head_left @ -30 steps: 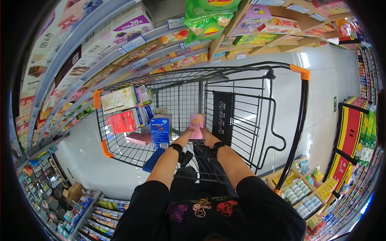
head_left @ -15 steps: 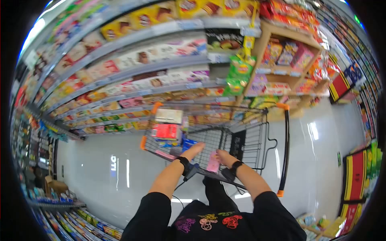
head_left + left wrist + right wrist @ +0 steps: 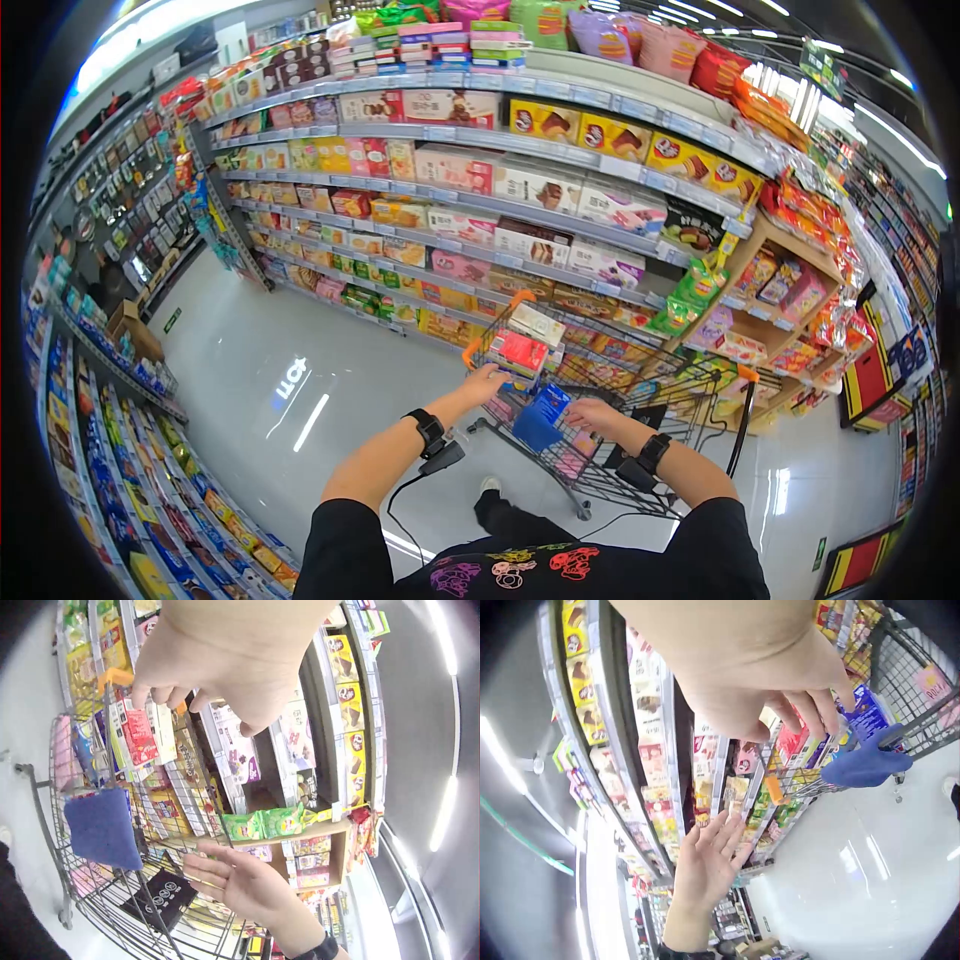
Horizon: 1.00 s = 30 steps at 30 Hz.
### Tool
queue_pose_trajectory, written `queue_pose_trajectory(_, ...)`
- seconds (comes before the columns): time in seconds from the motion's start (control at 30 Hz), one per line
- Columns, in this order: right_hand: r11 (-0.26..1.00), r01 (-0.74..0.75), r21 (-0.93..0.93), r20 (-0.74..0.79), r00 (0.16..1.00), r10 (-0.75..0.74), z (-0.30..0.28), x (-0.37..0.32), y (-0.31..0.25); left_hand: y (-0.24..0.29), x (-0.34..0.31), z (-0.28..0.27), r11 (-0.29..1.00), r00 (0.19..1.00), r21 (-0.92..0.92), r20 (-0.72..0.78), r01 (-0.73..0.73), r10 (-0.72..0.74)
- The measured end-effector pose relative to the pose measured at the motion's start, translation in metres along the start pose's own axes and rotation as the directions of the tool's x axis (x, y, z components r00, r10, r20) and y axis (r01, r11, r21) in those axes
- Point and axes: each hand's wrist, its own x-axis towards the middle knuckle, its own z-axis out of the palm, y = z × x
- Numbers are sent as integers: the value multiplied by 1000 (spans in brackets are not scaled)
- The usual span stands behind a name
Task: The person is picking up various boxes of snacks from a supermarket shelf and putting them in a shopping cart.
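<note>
In the head view my left hand (image 3: 482, 385) is beside the cart's far left end, near a red box (image 3: 520, 350). My right hand (image 3: 597, 415) hovers over the cart basket, just right of a blue box (image 3: 550, 405). Both hands are empty, fingers relaxed. The left wrist view has my right hand (image 3: 244, 889) with its palm showing and fingers extended; the right wrist view catches my left hand (image 3: 705, 870) spread likewise. A pink box (image 3: 934, 686) lies in the cart, apart from the stacked boxes.
Shelves of boxed snacks (image 3: 540, 185) stand behind the cart. A blue pad (image 3: 105, 829) hangs at the cart's near side, and a black panel (image 3: 160, 898) is on its wire. Another shelf row (image 3: 170, 480) runs along the left; a wooden display (image 3: 780, 290) stands right.
The pink box, earlier between both hands, has been let go in the cart. Both hands have moved apart; the head view has swung up, and the cart now appears farther right.
</note>
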Motion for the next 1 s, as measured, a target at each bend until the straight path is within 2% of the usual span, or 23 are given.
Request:
queue_pose_trajectory(0.03,997,25,-71,50,999,-22,1,7,-8,-7,3,-12,996,1000,-83,-4,-15,15)
queue_pose_trajectory(0.13,958,109,-263,134,988,-76,2,1,-67,-15,20,-60,990,989,61,-71,-126,130)
queue_pose_trajectory(0.17,929,195,-315,154,976,-153,-2,8,-81,-20,26,-74,985,980,52,-106,-167,171)
queue_pose_trajectory(0.27,923,258,-284,124,965,-232,-9,49,-127,-26,55,-133,955,929,57,-221,-292,297)
queue_pose_trajectory(0.3,908,326,-262,70,945,-319,-4,65,-143,-13,49,-152,979,957,-10,-214,-203,196)
queue_pose_trajectory(0.37,883,397,-250,110,918,-381,11,85,-178,19,44,-188,987,985,-158,-170,-21,-6)
queue_pose_trajectory(0.43,877,432,-208,158,900,-406,37,97,-208,17,53,-216,965,974,-260,-223,-28,-31)
queue_pose_trajectory(0.57,682,592,-428,322,806,-497,73,139,-260,29,62,-273,884,959,-467,-233,35,-161)
queue_pose_trajectory(0.67,590,627,-510,300,772,-561,97,152,-321,27,86,-326,907,944,-395,-330,-147,9)
queue_pose_trajectory(0.77,529,682,-506,277,709,-649,120,163,-387,45,96,-391,868,939,-446,-338,-217,60)
queue_pose_trajectory(0.87,521,638,-567,193,718,-669,145,182,-447,52,108,-457,864,919,-410,-372,-292,134)
queue_pose_trajectory(1.0,369,629,-684,204,650,-732,185,197,-524,46,121,-544,829,893,-426,-413,-362,177)
